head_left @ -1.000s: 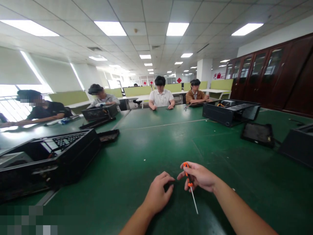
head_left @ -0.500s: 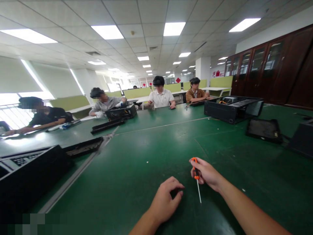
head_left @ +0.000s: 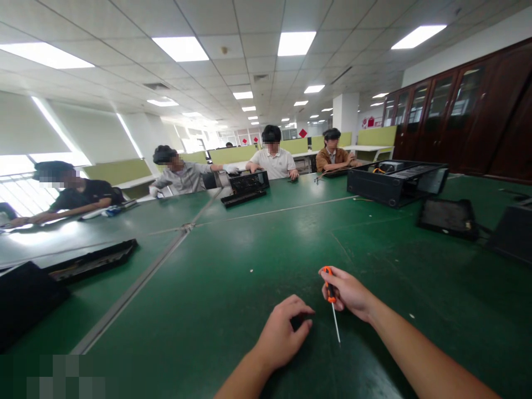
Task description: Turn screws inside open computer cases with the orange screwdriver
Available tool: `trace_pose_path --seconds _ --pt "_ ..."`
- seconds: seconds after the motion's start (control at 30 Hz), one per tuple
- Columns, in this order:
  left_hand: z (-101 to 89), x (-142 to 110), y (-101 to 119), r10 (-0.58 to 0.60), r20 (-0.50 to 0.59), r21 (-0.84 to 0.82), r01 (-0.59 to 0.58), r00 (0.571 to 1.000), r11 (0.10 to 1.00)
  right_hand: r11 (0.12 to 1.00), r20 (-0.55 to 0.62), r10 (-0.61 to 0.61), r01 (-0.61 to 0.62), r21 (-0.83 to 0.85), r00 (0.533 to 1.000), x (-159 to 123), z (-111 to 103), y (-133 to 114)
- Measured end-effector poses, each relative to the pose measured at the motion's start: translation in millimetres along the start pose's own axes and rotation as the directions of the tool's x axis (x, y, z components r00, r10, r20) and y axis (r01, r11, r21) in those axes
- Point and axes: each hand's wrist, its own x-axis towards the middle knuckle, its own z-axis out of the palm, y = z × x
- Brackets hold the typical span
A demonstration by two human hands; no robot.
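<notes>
In my right hand (head_left: 349, 292) is a screwdriver (head_left: 330, 284) with an orange and black handle. Its thin metal shaft points down and toward me, tip close above or on the green table (head_left: 233, 293); I cannot tell which. My left hand (head_left: 286, 328) rests on the table just left of the screwdriver. Its fingers are loosely curled, with a gap between thumb and forefinger and nothing held there.
A black computer case (head_left: 394, 182) lies at the right, with a black panel (head_left: 448, 219) nearer me. Left stands another dark case (head_left: 29, 302) beside a long black cover (head_left: 97, 259). Across the table, a person in grey (head_left: 189, 177) reaches to a small case (head_left: 251, 182).
The small case and its black part across the table have moved right. The dark case and long cover at left have shifted further left. My hands have hardly moved.
</notes>
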Motion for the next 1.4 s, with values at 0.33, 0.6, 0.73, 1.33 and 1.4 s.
trace_pose_path --seconds 0.33,0.6,0.73,1.33,1.4 --pt "0.3 0 0 0.0 0.039 0.007 0.0 0.999 1.0 0.999 0.035 0.033 -0.032 -0.023 0.999 -2 4 -1" --pt "0.7 -1 0 -0.006 0.055 0.008 0.006 0.998 1.0 0.998 0.05 0.041 -0.038 -0.058 0.998 -1 4 3" --pt "1.6 0 0 0.0 0.063 0.02 -0.001 0.998 1.0 0.996 0.055 0.05 -0.046 -0.073 0.997 1 3 5" --pt "3.1 -1 -2 0.002 0.08 0.054 -0.007 0.997 0.999 0.992 0.064 0.064 -0.057 -0.114 0.996 1 1 8" --pt "3.0 -1 -3 0.003 0.08 0.057 -0.008 0.997 0.998 0.991 0.068 0.067 -0.058 -0.119 0.995 1 1 8"
